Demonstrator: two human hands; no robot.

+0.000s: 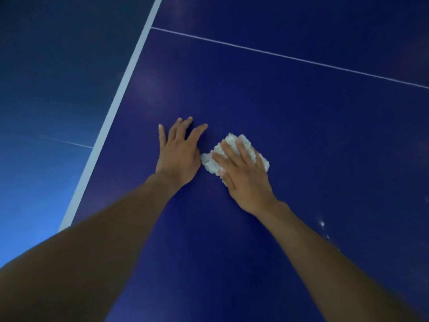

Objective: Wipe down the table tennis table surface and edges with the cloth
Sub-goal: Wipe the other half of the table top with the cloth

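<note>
Table (301,135): dark blue and glossy, filling the view from 12 o'clock round to 6 o'clock.
Edge stripe (120,94): broad and white, running along the table's left side from 12 o'clock down toward 8 o'clock.
Thin line (278,55): white, crossing the tabletop from the edge stripe near 12 o'clock out toward 2 o'clock.
Cloth (210,161): white, nubbly and bunched up. Lying on the tabletop just right of the view's middle, at 3 o'clock from the left hand, with its left tip right against that hand's side. Well inside the edge stripe and well short of the thin line.
Right hand (243,175): laid palm-down on top of the cloth, pressing it to the table with straight fingers aimed toward 11 o'clock. Not curled round it. Cloth showing past the fingertips and on both sides.
Left hand (178,154): flat on the bare tabletop at 9 o'clock from the cloth, released and spread, grasping nothing, aimed toward 12 o'clock.
Left forearm (104,228): bare, reaching in from 7 o'clock.
Right forearm (325,252): bare, reaching in from 5 o'clock.
Specks (322,223): small and white, on the tabletop at 4 o'clock from the right hand, just beside the right forearm.
Floor (41,77): blue, beyond the edge stripe on the 9 o'clock side.
</note>
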